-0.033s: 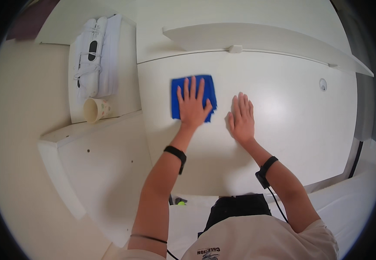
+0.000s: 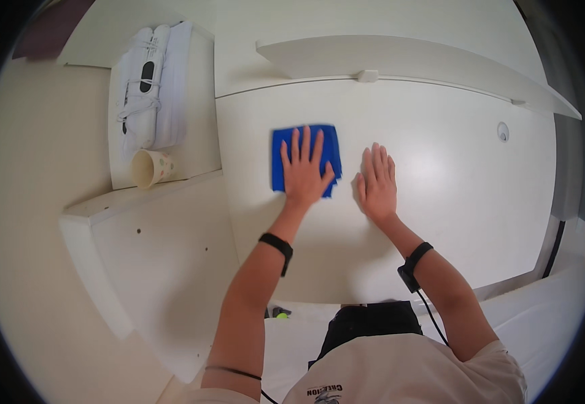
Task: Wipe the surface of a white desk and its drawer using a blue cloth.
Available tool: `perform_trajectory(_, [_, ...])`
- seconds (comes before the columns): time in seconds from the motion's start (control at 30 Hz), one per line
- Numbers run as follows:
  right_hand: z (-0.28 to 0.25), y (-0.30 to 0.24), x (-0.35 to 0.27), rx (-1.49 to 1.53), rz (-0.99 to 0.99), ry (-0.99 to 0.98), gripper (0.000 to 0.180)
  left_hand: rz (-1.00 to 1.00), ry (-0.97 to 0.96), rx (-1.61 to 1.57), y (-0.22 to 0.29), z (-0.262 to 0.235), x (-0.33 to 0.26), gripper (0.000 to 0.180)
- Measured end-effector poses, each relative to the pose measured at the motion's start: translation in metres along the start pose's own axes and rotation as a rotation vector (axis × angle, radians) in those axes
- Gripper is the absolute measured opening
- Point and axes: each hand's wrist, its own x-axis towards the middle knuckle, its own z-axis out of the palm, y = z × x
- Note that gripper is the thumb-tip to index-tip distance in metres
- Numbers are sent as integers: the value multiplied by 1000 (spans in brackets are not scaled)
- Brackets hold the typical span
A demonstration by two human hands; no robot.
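A folded blue cloth [image 2: 279, 165] lies flat on the white desk top [image 2: 454, 209], left of the middle. My left hand [image 2: 304, 175] rests palm down on this cloth, its fingers spread and stretched out, pressing on it without gripping. To the right of the cloth and apart from it, my right hand [image 2: 377, 188] lies flat on the bare desk. Its fingers are straight and fairly close together, with the thumb a little out, and it holds nothing.
On a lower white ledge at the left, a paper cup [image 2: 145, 169] lies on its side. Behind it are white devices wrapped in cord [image 2: 145, 87], beside white sheets [image 2: 175, 87]. A raised white shelf [image 2: 407, 57] spans the desk's back. A round cable hole [image 2: 503, 132] is at right.
My left hand and the blue cloth under it have slid slightly to the right and toward me. My right hand has stayed where it was.
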Motion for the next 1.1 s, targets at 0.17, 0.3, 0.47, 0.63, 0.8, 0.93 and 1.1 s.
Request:
perform_trajectory(0.17, [0, 1, -1, 3, -15, 26, 58, -14, -95, -112, 34, 0, -111, 78])
perform_trajectory(0.3, [2, 0, -1, -3, -18, 56, 55, -87, -67, -149, 36, -5, -192, 76])
perform_trajectory(0.47, [4, 1, -2, -21, -39, 62, 56, -145, -43, -126, 8, -10, -223, 76])
perform_trajectory(0.63, [6, 0, -1, -24, -23, 63, 56, -164, -1, -43, -51, -14, -164, 79])
perform_trajectory(0.8, [6, -1, 1, -25, -36, 48, 57, -152, 110, 126, -117, -20, -41, 71])
perform_trajectory(0.93, [5, -3, 2, -27, -25, 26, 58, -333, -3, 212, -118, -18, 43, 62])
perform_trajectory(1.1, [5, -3, 5, -6, -22, 28, 58, -238, 99, 190, -79, -4, 80, 59])
